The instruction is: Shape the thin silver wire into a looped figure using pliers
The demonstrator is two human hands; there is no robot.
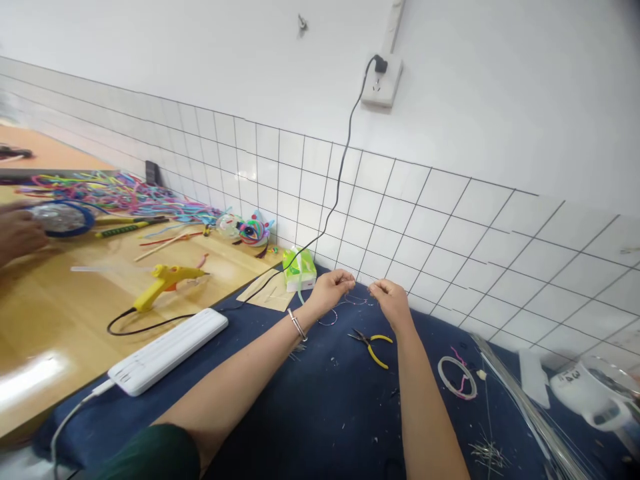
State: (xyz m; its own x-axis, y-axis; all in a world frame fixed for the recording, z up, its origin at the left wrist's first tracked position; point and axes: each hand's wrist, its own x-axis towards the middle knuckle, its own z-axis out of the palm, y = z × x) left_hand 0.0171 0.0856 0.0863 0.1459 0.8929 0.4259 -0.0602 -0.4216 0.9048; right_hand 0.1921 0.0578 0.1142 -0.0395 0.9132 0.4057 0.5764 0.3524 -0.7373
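Note:
My left hand is raised over the dark blue cloth, fingertips pinched together, a silver bracelet on the wrist. Close beside it, my right hand is pinched too, its fingertips a short gap from the left ones. Whatever the fingertips hold is too fine to make out. Just below and between the hands, a thin pinkish strand curls in loops; whether it reaches the fingers I cannot tell. Yellow-handled pliers lie on the cloth between my forearms, jaws slightly apart, touched by neither hand.
Leftward are a white power bank, a yellow glue gun, colourful fuzzy stems and another person's hand at a blue-rimmed clear object. A green-and-white packet stands near the wall. Rightward: tape roll, wire bundle, white mug.

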